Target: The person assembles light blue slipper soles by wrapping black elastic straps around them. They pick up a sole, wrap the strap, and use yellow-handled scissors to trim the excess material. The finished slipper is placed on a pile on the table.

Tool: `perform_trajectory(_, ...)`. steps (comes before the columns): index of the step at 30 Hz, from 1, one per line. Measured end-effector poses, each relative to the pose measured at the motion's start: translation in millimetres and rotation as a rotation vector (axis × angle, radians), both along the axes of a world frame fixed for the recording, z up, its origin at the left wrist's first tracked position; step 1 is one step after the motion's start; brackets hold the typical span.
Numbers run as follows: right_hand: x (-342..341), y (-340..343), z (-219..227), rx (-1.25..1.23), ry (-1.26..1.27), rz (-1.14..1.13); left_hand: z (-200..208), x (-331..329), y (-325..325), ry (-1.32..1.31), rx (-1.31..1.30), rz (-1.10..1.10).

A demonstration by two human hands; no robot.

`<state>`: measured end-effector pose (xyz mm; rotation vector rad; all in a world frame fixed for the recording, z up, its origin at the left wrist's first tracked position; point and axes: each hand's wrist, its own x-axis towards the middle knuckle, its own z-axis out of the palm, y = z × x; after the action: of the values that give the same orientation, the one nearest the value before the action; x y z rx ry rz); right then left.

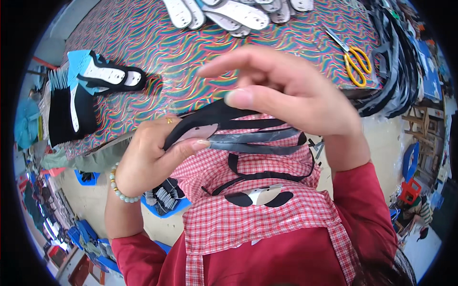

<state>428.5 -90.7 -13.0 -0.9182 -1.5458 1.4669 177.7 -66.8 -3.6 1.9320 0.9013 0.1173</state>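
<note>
Bench (157, 52) under a wavy multicoloured cloth — near edge just behind the hands, bare stretch mid-cloth. One red-checked fabric apron (248, 224) on the lap. Left hand (152, 152) pinched shut on one flat black strappy shoe-upper piece (238, 128), held above the lap; right hand (286, 90) fingers loosely spread, touching it. One pair of yellow-handled scissors (355, 62) far right.

Yellow-handled scissors (357, 64) lie on the desk (191, 57), which has a bright wavy cover. Pale insoles (238, 13) are piled at its far edge, and a black-and-white shoe upper (112, 78) rests on blue card.
</note>
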Motion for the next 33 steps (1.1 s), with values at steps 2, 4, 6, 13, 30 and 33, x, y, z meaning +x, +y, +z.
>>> perform_trajectory(2,3,3,11,0.152,-0.257,-0.02,-7,-4,-7,-0.174,-0.109,0.161)
perform_trajectory(4,-4,-4,7,0.059,-0.138,-0.175,-7,10,-14,-0.418,-0.232,0.358)
perform_trajectory(6,-9,-8,-5,0.074,-0.065,-0.324,-14,19,-17,-0.564,-0.306,0.475)
perform_trajectory(13,-48,-17,-44,0.23,0.072,-0.568,-35,66,-20,-0.913,-0.155,0.765)
perform_trajectory(30,-28,-33,-60,0.529,-0.33,-0.473,-49,71,-11,-1.214,-0.443,0.661)
perform_trajectory(33,-25,-28,-56,0.508,-0.279,-0.46,-53,76,-8,-1.266,-0.407,0.612)
